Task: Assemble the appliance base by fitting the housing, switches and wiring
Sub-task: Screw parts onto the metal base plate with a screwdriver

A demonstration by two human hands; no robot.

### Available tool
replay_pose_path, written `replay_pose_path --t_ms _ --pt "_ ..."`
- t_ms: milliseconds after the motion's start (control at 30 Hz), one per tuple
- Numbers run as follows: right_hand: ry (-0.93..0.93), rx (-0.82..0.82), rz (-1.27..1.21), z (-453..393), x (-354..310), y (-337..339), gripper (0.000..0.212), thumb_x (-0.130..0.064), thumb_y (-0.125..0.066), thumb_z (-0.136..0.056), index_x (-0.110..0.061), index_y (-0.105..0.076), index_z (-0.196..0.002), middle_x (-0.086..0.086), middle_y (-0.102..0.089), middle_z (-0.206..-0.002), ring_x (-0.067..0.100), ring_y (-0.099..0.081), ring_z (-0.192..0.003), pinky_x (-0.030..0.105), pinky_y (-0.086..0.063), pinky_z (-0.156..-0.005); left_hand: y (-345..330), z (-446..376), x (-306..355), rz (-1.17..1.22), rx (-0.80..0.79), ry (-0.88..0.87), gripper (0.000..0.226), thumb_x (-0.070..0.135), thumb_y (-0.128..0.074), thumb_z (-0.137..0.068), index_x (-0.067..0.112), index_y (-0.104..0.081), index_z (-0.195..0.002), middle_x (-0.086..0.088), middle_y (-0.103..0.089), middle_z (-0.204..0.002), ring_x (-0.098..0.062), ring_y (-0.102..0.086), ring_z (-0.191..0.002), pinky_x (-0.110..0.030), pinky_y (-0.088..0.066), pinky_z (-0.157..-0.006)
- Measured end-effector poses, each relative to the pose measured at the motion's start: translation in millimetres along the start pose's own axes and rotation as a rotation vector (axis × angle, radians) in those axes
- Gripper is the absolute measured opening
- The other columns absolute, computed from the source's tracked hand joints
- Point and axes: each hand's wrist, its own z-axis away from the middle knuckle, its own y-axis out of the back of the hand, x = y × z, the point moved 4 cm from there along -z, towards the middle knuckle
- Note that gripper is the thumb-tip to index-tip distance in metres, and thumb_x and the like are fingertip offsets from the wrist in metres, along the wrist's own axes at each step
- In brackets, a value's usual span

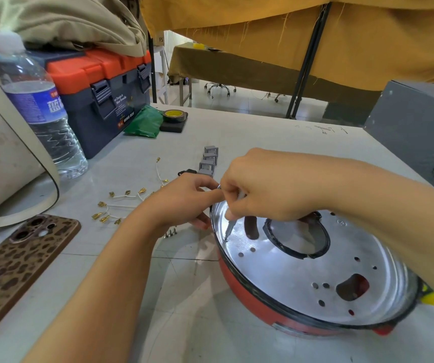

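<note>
A round red housing (247, 292) lies on the table, its silver metal plate (289, 268) full of holes and a black-rimmed central opening. My right hand (268, 187) grips a thin grey screwdriver (228, 229), upright, its tip on the plate near the left rim. My left hand (184, 197) clasps the housing's left rim, fingers outside the wall, index finger touching the right hand. Beyond the hands stand a row of small grey switches (209, 159). White wires with gold terminals (121, 203) lie left of the housing.
A phone in a leopard case (14, 265) lies at the near left. A water bottle (40, 113), an orange-and-navy toolbox (100, 90), a green bag (145, 121) and a tape roll (175, 116) stand at the back left. A grey box (420, 132) sits at right.
</note>
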Motion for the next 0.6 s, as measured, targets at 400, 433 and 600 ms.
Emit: replay_pose_path --t_ms 400,433,600 --pt "0.133 0.059 0.21 4 -14 7 0.015 -0.028 -0.062 -0.089 -0.025 -0.058 -0.074 -0.01 -0.05 -0.064 0.007 -0.048 -0.06 0.026 -0.041 -0.055 1 1 -1 -0.028 0.007 -0.001 0.021 0.029 -0.049 -0.067 0.028 -0.067 -0.057 0.002 -0.068 -0.07 -0.011 -0.063 -0.055 -0.022 -0.056 -0.057" --pt "0.127 0.051 0.199 3 -14 6 0.015 -0.029 -0.062 -0.089 -0.024 -0.06 -0.075 -0.01 -0.05 -0.064 0.008 -0.048 -0.06 0.026 -0.041 -0.055 1 1 -2 -0.03 0.008 -0.006 0.023 0.028 -0.048 -0.068 0.03 -0.067 -0.055 0.002 -0.068 -0.069 -0.011 -0.063 -0.055 -0.022 -0.056 -0.056" --pt "0.062 0.013 0.122 -1 -12 4 0.027 -0.026 -0.061 -0.09 -0.02 -0.056 -0.065 -0.003 -0.05 -0.06 0.011 -0.046 -0.057 0.023 -0.036 -0.052 1 1 -1 -0.03 -0.003 -0.026 0.024 0.027 -0.049 -0.068 0.034 -0.067 -0.055 0.006 -0.068 -0.065 -0.013 -0.064 -0.057 -0.023 -0.056 -0.058"
